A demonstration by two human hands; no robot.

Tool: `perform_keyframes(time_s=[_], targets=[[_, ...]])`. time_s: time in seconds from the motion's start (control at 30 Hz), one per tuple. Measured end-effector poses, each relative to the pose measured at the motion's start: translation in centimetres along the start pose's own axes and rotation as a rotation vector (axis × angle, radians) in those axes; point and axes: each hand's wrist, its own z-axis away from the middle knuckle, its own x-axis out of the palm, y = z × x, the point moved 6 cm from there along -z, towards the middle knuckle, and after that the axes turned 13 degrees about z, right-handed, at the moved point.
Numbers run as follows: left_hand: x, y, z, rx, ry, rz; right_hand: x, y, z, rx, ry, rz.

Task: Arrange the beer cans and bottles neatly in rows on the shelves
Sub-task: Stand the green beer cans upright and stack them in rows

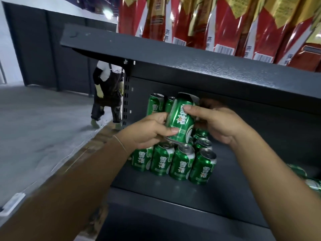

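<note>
Row of cans (173, 162) at shelf (173, 197) front, held can (180, 119) above it, boxes (225, 23) overhead

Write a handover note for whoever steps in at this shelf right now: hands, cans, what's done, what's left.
Left hand: grips the lower part of the held can.
Right hand: fingers curled on the same can's upper part; it is tilted, in the air above the rows.
Done: front row of four green cans stands upright on the shelf, more upright behind, plus upper cans at the back.
Left: set the held can down in line; loose cans at the right edge appear to lie on their sides and probably need standing in rows.
</note>
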Motion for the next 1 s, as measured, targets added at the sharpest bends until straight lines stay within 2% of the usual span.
perform_keyframes(time_s=[0.13, 0.3, 0.47, 0.67, 0.73, 0.83, 1.0], targets=[[-2.2, 0.5, 1.0, 0.036, 0.043, -0.121, 1.7, 0.0, -0.9, 0.015, 0.109, -0.005], [-4.1, 1.8, 1.5, 0.137, 0.229, -0.340, 3.0, 0.0, -2.9, 0.037, 0.230, 0.062], [-5.6, 3.4, 1.2, 0.261, 0.443, -0.424, 4.5, -1.5, -4.0, -0.018, 0.217, 0.107], [-7.9, 4.3, 0.9, 0.296, 0.590, -0.661, 5.6, -2.0, -5.8, -0.033, 0.191, 0.337], [-8.8, 3.9, 0.5, 0.295, 0.567, -0.659, 6.3, -1.4, -6.7, -0.017, 0.225, 0.360], [-10.3, 2.3, 0.1, 0.227, 0.466, -0.495, 7.0, 0.2, -7.8, 0.021, 0.238, 0.405], [-12.9, 0.6, 0.1, 0.135, 0.517, -0.285, 6.8, 2.2, -8.1, 0.081, 0.250, 0.416]])
